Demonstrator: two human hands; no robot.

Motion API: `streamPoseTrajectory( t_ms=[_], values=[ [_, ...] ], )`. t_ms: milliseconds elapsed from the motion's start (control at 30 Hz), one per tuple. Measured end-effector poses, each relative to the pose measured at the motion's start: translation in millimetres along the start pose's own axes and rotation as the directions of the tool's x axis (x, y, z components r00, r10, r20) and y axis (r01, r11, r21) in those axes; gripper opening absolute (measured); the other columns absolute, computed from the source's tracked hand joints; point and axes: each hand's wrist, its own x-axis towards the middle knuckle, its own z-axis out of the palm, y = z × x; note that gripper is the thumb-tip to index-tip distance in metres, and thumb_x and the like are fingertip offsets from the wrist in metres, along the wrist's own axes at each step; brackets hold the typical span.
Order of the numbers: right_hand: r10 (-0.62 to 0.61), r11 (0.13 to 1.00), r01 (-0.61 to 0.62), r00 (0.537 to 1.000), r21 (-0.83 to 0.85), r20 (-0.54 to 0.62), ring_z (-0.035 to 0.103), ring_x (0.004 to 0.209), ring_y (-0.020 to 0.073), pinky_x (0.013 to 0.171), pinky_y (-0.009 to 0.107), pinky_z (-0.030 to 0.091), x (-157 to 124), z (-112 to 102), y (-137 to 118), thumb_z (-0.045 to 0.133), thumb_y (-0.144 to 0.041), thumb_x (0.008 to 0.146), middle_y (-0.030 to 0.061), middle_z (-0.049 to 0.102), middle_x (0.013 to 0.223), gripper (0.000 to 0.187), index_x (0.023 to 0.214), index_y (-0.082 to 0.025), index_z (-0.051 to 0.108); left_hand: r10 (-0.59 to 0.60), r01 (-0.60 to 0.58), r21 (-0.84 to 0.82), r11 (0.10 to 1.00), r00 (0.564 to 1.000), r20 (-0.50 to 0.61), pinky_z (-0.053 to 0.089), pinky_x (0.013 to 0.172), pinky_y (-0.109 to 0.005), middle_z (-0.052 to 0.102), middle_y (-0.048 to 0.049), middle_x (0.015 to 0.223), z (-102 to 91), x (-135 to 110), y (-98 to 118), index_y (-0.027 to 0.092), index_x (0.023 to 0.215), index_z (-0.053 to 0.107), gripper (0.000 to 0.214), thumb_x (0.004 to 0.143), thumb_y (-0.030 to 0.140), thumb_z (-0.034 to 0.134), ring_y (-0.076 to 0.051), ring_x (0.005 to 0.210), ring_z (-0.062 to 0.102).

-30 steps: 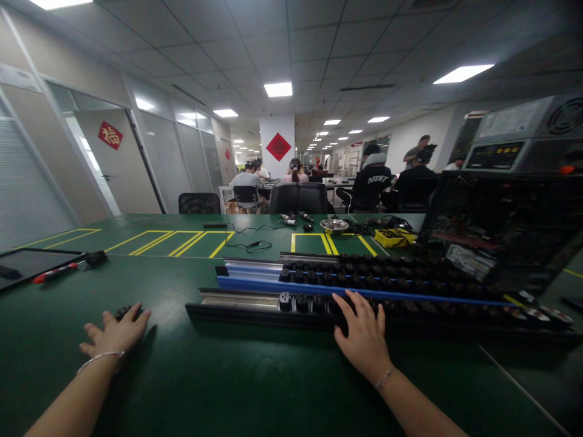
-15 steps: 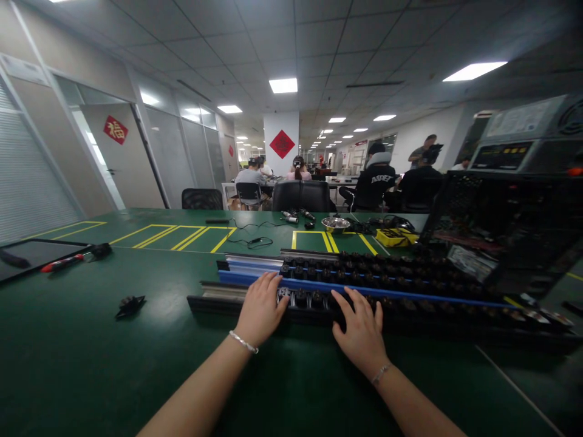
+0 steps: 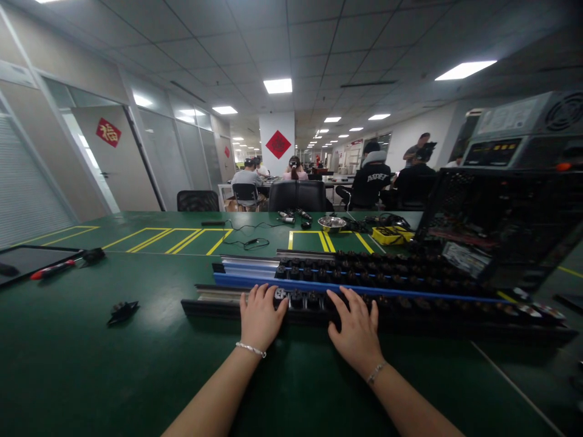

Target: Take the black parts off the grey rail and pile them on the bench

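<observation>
A long black rail (image 3: 209, 308) lies across the table, holding a row of small black modules (image 3: 313, 300) with metal parts. My left hand (image 3: 262, 315) rests on it near its left end, fingers spread, beside a lighter-faced module (image 3: 280, 294). Further right, my right hand (image 3: 357, 331) lies over the same row with its fingers apart. Neither hand visibly grips anything; what lies under the fingertips is hidden. Right behind runs a blue rail (image 3: 237, 280) with a similar row of black modules. One loose black piece (image 3: 122, 311) sits on the table to the left.
On the green table (image 3: 136, 376), a red-handled tool (image 3: 52, 270) and a dark flat panel (image 3: 31, 258) lie left. Behind are a metal bowl (image 3: 332, 224), a yellow tray (image 3: 392, 235) and cables. An open computer case (image 3: 492, 224) stands right. People sit further back.
My left hand has drawn back slightly from the blue rail, and its fingers now lie over the front rail. My right hand stays nearly in place. The view has shifted a little.
</observation>
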Motion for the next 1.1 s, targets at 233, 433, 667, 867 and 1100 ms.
streamPoseTrajectory(
  t_ms=[233,433,667,867,1100],
  values=[
    [-0.002,1.0,0.002,1.0,-0.008,0.003,0.03,0.125,0.0232,0.103,0.056,0.009,0,-1,0,0.043,-0.02,0.072,0.0046,0.039,0.133,0.055,0.126,-0.031,0.041,-0.031,0.031,0.028,0.999,0.999,-0.018,0.019,0.104,-0.053,0.057,-0.0047,0.121,-6.0,0,-2,0.025,0.111,0.056,0.038,0.083,0.046,0.039,-0.024,0.121,0.04],
    [-0.004,1.0,0.004,1.0,-0.005,0.009,0.03,0.125,0.0233,0.103,0.056,0.008,-1,0,1,0.044,-0.02,0.073,0.0044,0.039,0.133,0.055,0.127,-0.031,0.041,-0.045,0.046,0.009,0.999,0.999,-0.029,0.017,0.104,-0.054,0.058,-0.0058,0.119,-4.8,0,-11,0.024,0.112,0.055,0.039,0.083,0.046,0.039,-0.024,0.12,0.041],
    [-0.002,1.0,0.002,1.0,-0.004,0.017,0.029,0.125,0.0232,0.103,0.056,0.008,-1,0,2,0.043,-0.02,0.073,0.0038,0.038,0.133,0.056,0.127,-0.032,0.039,-0.067,0.067,-0.001,0.998,0.997,-0.047,0.017,0.104,-0.054,0.059,-0.0059,0.118,-6.6,2,-17,0.024,0.108,0.057,0.037,0.081,0.045,0.044,-0.024,0.117,0.044],
    [-0.004,1.0,0.004,1.0,-0.006,0.004,0.03,0.125,0.0237,0.103,0.056,0.008,-1,0,1,0.044,-0.02,0.072,0.0044,0.039,0.133,0.056,0.127,-0.031,0.04,-0.048,0.047,-0.021,0.999,0.997,-0.064,0.015,0.104,-0.056,0.059,-0.0054,0.118,-4.8,2,-21,0.024,0.109,0.056,0.037,0.082,0.045,0.042,-0.024,0.116,0.045],
    [-0.005,1.0,0.005,1.0,-0.002,-0.007,0.03,0.124,0.0237,0.103,0.056,0.009,-1,2,1,0.044,-0.02,0.072,0.0042,0.039,0.133,0.055,0.126,-0.031,0.041,-0.047,0.044,-0.04,0.998,0.995,-0.083,0.014,0.104,-0.056,0.06,-0.005,0.117,-6.4,2,-23,0.024,0.107,0.055,0.034,0.081,0.041,0.046,-0.022,0.113,0.048]
  ],
)
